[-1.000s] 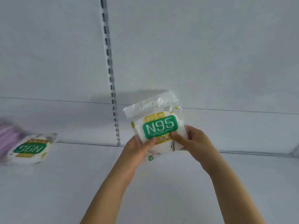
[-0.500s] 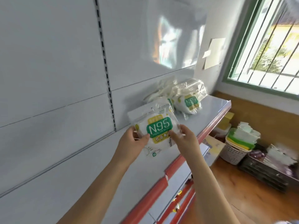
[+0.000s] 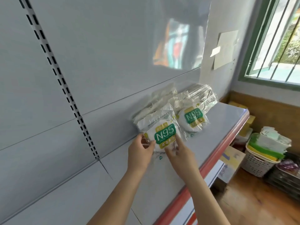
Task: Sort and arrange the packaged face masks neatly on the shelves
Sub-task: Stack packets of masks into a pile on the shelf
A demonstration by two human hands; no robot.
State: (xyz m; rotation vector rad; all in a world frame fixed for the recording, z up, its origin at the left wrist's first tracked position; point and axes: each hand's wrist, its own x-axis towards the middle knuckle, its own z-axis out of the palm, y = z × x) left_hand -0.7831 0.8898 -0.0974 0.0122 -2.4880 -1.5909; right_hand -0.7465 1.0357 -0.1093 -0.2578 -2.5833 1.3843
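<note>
Carrying N95 pack [image 3: 164, 135], pinched between both hands [image 3: 141, 153] [image 3: 179, 154], rightward since a second ago to mask pile [image 3: 193, 117] on shelf [image 3: 227, 127]; placement likely next.

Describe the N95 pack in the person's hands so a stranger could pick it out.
Look at the grey shelf with the red front edge. Near its far end lie clear-wrapped mask packs. The held N95 pack is nearest, pinched between left hand and right hand; the other N95 pack lies untouched.

A barred window [image 3: 276, 39] is set at far right. Below it, a white basket [image 3: 258, 163] is placed on the wooden floor [image 3: 253, 205].
</note>
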